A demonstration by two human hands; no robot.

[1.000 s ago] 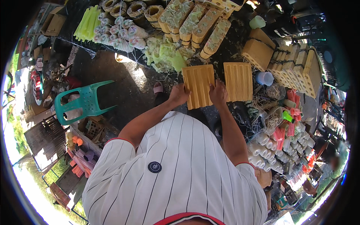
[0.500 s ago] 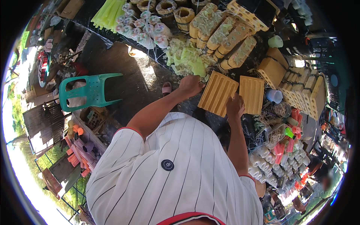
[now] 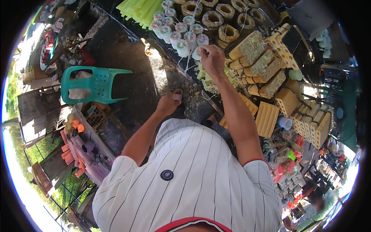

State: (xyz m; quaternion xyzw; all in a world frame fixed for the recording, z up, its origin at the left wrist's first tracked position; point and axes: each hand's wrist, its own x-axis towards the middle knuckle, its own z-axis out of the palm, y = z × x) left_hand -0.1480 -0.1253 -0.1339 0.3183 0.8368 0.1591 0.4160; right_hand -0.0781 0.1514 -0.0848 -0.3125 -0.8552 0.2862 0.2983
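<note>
Right hand (image 3: 211, 58) (fingers pinched) at white string (image 3: 192, 42) over wrapped bundles (image 3: 181, 33)

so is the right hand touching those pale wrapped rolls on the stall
Touching. The head view shows the right hand closed over the edge of the pale wrapped rolls, fingers on the nearest one with no gap. The left hand hangs apart, over the ground.

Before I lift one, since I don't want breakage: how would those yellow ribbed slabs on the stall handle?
The slabs look stiff: flat faces and straight edges, no sag where they lean. They seem thick and blocky, so probably heavy for their size. The ribbed face should give grip, but being propped on edge beside the right arm, they may tip if nudged.
</note>
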